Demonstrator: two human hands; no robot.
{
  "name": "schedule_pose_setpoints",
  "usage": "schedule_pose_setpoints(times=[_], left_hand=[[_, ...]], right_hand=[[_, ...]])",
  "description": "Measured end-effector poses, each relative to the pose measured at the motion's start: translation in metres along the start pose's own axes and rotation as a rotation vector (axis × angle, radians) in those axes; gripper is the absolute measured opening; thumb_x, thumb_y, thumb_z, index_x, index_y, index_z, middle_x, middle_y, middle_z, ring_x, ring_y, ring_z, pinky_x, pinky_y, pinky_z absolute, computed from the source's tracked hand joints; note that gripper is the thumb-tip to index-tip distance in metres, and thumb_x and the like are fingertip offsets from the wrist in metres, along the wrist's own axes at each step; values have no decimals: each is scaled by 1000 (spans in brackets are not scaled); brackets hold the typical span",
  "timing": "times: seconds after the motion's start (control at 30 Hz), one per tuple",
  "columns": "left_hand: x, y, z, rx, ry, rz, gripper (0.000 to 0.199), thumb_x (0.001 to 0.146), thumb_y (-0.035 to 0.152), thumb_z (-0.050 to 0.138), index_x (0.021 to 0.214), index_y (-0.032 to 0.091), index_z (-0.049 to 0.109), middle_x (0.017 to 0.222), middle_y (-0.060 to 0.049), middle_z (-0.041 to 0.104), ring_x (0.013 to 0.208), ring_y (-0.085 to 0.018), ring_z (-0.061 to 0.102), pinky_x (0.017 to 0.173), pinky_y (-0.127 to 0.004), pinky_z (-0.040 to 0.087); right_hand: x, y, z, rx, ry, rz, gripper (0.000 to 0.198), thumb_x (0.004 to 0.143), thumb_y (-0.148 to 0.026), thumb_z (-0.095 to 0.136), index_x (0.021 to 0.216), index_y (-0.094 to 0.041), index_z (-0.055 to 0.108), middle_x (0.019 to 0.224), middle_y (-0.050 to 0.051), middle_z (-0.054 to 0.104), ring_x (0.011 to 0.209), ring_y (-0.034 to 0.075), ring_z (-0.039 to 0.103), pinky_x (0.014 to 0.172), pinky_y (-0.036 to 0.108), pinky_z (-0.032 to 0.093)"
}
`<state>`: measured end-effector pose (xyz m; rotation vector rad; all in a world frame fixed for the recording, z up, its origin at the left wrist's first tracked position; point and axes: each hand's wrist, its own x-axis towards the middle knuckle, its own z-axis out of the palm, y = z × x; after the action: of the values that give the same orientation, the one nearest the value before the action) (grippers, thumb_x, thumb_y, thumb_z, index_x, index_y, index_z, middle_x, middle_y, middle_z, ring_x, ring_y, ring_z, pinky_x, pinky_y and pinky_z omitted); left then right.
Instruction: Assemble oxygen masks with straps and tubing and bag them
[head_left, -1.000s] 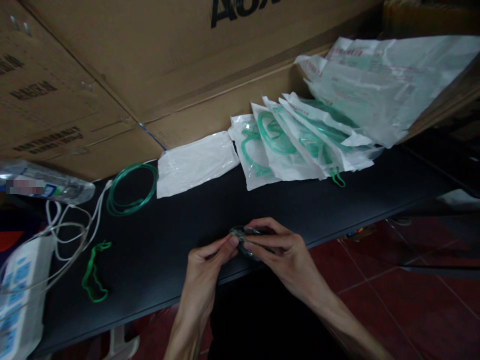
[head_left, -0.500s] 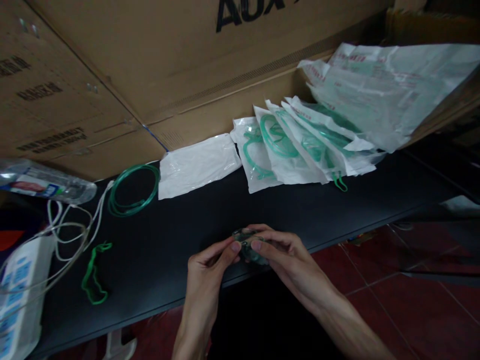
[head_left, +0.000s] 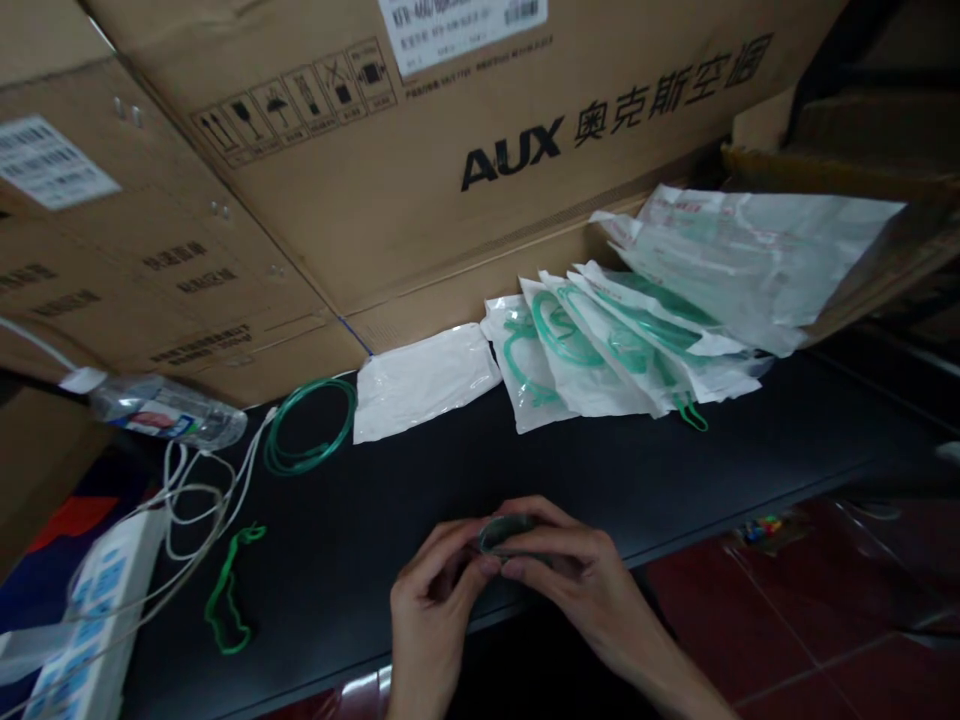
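Between my two hands is a small clear green plastic mask point(head_left: 504, 530), its curved rim facing up and much of it covered by fingers. My left hand point(head_left: 441, 572) pinches its left side, with the thumb in front. Thumb and bent fingers of my right hand point(head_left: 574, 552) close on the right side, and the two thumb tips nearly meet. Both hands are over the front edge of the black table point(head_left: 337, 560). To the left lie a coil of green tubing point(head_left: 309, 425) and a green elastic strap point(head_left: 225, 590).
White packets of green tubing point(head_left: 570, 340) lean in a row at the back right. A flat white packet point(head_left: 427, 385) lies beside them. Large cardboard boxes point(head_left: 337, 220) stand behind. At left are a plastic bottle point(head_left: 172, 408), white cables point(head_left: 187, 490) and a power strip point(head_left: 112, 590).
The view has tilted up, so more of the boxes shows. My fingers have shifted on the mask, which is now turned with its curved rim upward.
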<state>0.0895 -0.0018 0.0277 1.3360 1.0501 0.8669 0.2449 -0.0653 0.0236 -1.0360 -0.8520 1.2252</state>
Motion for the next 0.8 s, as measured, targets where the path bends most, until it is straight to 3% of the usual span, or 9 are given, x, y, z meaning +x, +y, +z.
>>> schedule_pose_setpoints(times=[0.23, 0.37, 0.43, 0.57, 0.67, 0.8], left_hand=[[-6, 2, -5, 135, 47, 72, 17, 76, 40, 85, 84, 26, 86, 84, -6, 77, 81, -22, 71, 74, -27, 57], [3, 5, -14, 268, -89, 139, 23, 82, 36, 80, 103, 28, 83, 111, -7, 76, 102, -26, 70, 91, -33, 55], [10, 9, -19, 287, -210, 159, 20, 83, 34, 80, 102, 27, 82, 115, -8, 74, 109, -27, 68, 97, -34, 52], [19, 15, -27, 214, -387, 37, 19, 82, 34, 81, 96, 21, 78, 100, -7, 75, 99, -25, 69, 89, -31, 51], [21, 17, -29, 125, -437, -62, 27, 81, 41, 81, 97, 19, 77, 95, -5, 75, 92, -23, 69, 85, -30, 50], [17, 18, -27, 120, -436, -65, 31, 86, 47, 75, 90, 17, 80, 84, -4, 73, 85, -21, 65, 81, -28, 47]], right_hand=[[6, -6, 1, -12, -29, -29, 17, 90, -45, 78, 93, -30, 86, 108, 6, 65, 108, 24, 63, 94, 33, 49], [7, -3, -2, 72, -16, 125, 25, 80, -51, 85, 85, -26, 85, 107, 4, 68, 109, 24, 63, 94, 32, 47], [7, -1, -6, 113, -29, 211, 28, 75, -50, 88, 84, -24, 84, 99, 3, 71, 97, 22, 65, 86, 31, 50], [12, 0, -11, 154, -116, 321, 37, 74, -50, 88, 85, -15, 81, 74, 3, 71, 63, 16, 63, 62, 30, 53], [18, -1, -11, 188, -153, 330, 40, 74, -50, 89, 79, -11, 78, 69, 5, 72, 60, 16, 64, 55, 27, 55], [24, -4, -10, 247, -147, 300, 45, 73, -53, 89, 75, -10, 74, 69, 8, 74, 59, 18, 69, 49, 25, 53]])
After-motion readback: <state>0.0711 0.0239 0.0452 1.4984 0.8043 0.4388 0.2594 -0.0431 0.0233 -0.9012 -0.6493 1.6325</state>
